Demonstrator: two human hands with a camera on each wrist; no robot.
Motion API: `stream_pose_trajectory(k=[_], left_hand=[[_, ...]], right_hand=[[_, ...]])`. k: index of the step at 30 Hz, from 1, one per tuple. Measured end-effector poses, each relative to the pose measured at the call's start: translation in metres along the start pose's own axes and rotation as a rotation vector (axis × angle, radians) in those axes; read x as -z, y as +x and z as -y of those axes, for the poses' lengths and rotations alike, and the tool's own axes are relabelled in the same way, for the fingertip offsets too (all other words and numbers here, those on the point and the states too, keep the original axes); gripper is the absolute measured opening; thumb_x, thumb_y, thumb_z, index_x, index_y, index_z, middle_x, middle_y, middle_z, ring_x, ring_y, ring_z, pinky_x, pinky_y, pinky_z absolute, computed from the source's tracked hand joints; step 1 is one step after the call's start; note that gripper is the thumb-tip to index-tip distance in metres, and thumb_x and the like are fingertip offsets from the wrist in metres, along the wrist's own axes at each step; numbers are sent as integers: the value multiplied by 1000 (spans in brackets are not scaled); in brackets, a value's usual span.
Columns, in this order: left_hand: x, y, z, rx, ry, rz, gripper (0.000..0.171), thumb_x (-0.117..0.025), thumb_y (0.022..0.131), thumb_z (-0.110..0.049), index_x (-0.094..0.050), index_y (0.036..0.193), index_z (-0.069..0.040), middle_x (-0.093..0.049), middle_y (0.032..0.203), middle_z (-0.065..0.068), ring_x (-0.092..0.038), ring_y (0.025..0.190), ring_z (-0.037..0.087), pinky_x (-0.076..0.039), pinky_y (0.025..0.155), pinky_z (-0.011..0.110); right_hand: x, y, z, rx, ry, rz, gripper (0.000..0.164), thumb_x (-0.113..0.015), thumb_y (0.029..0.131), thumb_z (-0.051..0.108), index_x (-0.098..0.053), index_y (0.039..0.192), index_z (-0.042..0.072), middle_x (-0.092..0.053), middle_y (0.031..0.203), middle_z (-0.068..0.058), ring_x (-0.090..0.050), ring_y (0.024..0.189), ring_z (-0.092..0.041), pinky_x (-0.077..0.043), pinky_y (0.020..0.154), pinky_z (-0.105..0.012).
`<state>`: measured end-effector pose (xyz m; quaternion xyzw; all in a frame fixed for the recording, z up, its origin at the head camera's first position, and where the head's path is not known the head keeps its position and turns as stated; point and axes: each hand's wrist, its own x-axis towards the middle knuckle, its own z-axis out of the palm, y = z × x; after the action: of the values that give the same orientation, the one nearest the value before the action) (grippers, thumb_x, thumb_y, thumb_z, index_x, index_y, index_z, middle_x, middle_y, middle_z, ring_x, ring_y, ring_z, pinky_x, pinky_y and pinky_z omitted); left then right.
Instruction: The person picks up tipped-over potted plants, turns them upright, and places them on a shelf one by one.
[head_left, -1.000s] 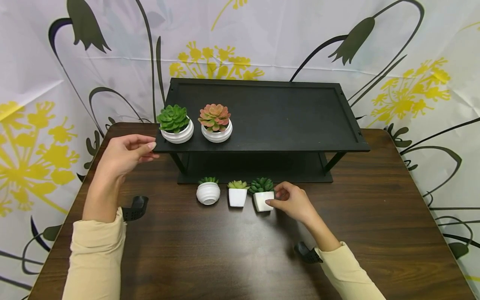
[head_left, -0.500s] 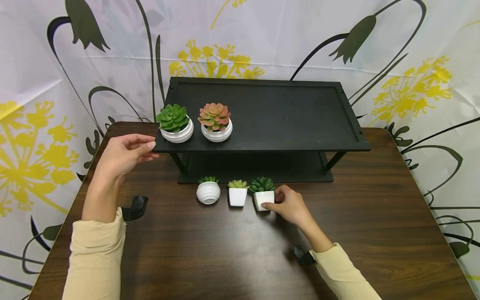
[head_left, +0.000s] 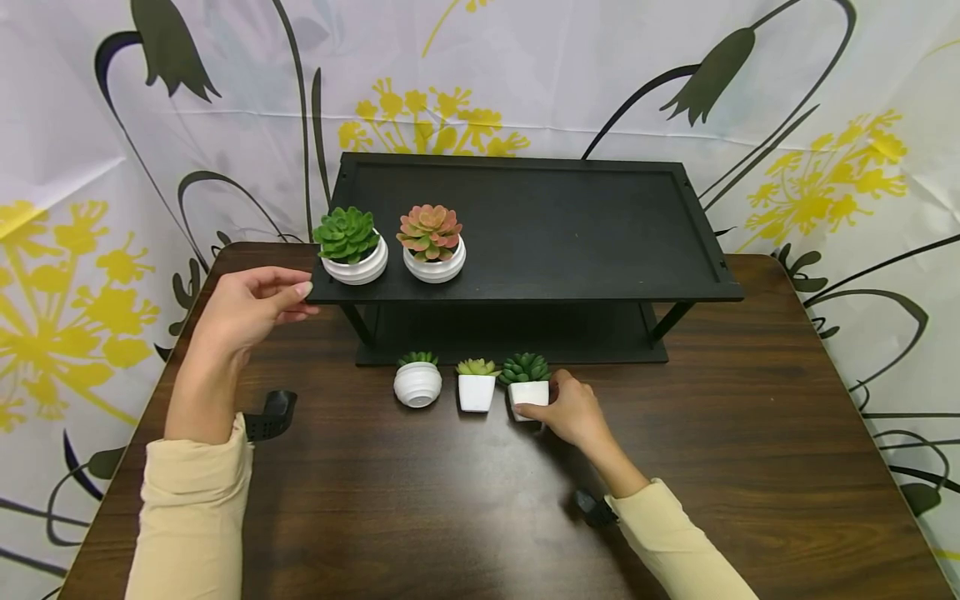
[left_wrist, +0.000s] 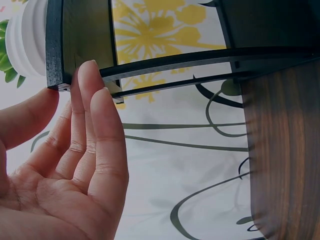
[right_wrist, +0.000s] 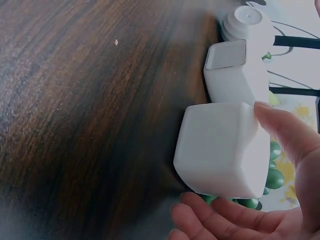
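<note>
My left hand (head_left: 258,308) pinches the near left corner of a black two-tier shelf (head_left: 555,225), thumb above and fingers below. In the left wrist view its thumb (left_wrist: 30,120) meets the shelf edge. My right hand (head_left: 576,410) holds a white square pot (head_left: 529,398) with a dark green succulent (head_left: 525,368), thumb on one side and fingers on the other. The pot lies on its side, its base toward the right wrist camera. Left of it lie a smaller white square pot (head_left: 476,393) with a pale green succulent and a round white pot (head_left: 417,385).
On the shelf's top left stand a green succulent (head_left: 347,237) and a pinkish-orange succulent (head_left: 430,233) in ribbed white bowls. The lower tier (head_left: 510,333) is just behind the lying pots. Everything rests on a dark wooden table (head_left: 390,500) before a flower-printed cloth (head_left: 555,75).
My right hand has slid a little left, its thumb reaching farther across the square pot, which has turned slightly straighter. The left hand keeps its place on the shelf corner.
</note>
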<state>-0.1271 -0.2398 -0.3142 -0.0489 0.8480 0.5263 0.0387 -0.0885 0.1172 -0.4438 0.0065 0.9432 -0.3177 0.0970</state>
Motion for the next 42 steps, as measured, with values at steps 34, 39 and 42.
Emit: stream_pose_trajectory(k=[34, 39, 42], left_hand=[[1, 2, 0, 2, 8, 7, 32, -51, 93, -7, -49, 117, 13, -60, 68, -19, -61, 65, -2, -51, 61, 14], [1, 1, 0, 7, 8, 3, 32, -52, 93, -7, -49, 117, 13, -59, 68, -19, -61, 65, -1, -51, 61, 14], [1, 1, 0, 5, 2, 6, 32, -51, 93, -6, -49, 118, 14, -59, 69, -19, -61, 65, -1, -51, 62, 14]], right_hand=[[16, 6, -1, 41, 16, -30, 50, -79, 67, 34, -55, 94, -1, -55, 78, -10, -51, 71, -24, -43, 58, -33], [14, 7, 1, 29, -20, -41, 53, -78, 68, 39, -54, 94, -1, -53, 81, -11, -50, 76, -27, -44, 65, -39], [13, 7, 2, 30, -27, -38, 53, -78, 69, 38, -54, 95, -2, -52, 84, -13, -50, 77, -27, -44, 65, -40]])
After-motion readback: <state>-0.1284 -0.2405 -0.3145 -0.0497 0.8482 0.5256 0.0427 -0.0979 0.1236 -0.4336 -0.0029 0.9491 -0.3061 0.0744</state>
